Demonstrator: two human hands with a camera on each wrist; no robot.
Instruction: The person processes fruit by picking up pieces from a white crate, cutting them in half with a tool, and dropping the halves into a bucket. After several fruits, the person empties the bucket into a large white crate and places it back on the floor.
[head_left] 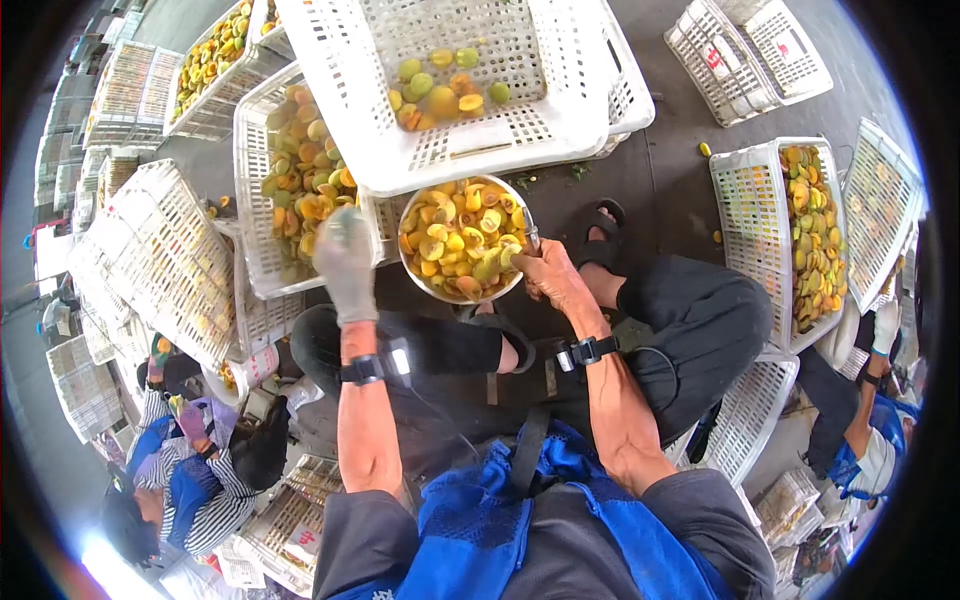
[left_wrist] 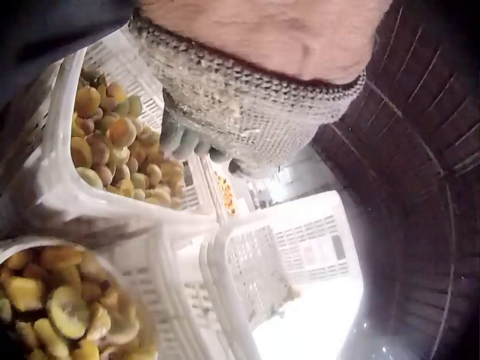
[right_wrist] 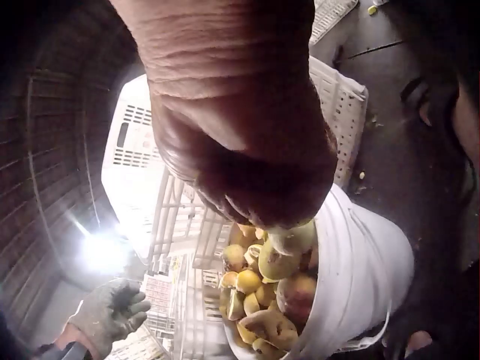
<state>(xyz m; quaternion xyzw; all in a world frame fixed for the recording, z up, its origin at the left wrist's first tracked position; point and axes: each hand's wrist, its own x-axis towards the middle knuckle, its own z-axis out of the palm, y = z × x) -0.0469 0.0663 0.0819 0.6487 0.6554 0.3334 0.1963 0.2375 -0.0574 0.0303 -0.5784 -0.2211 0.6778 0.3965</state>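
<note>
The gloved left hand (head_left: 347,268), blurred by motion, is over the near right side of a fruit-filled crate (head_left: 245,200). In the right wrist view the left hand (right_wrist: 112,313) shows loosely bent fingers and nothing visible in them. At the right rim of a white bucket (head_left: 408,270) of cut yellow fruit, the bare right hand (head_left: 562,280) has its fingers curled round a small metallic tool (head_left: 532,232), seemingly a knife. A pale green fruit piece (right_wrist: 292,238) lies directly under the right hand in the right wrist view; whether the fingers touch it is unclear.
A large white crate (head_left: 400,165) with a few fruits stands beyond the bucket. Another full crate (head_left: 745,190) is at the right, and stacked crates (head_left: 165,250) at the left. The wearer's sandalled foot (head_left: 603,225) is right of the bucket. Other people sit at both sides.
</note>
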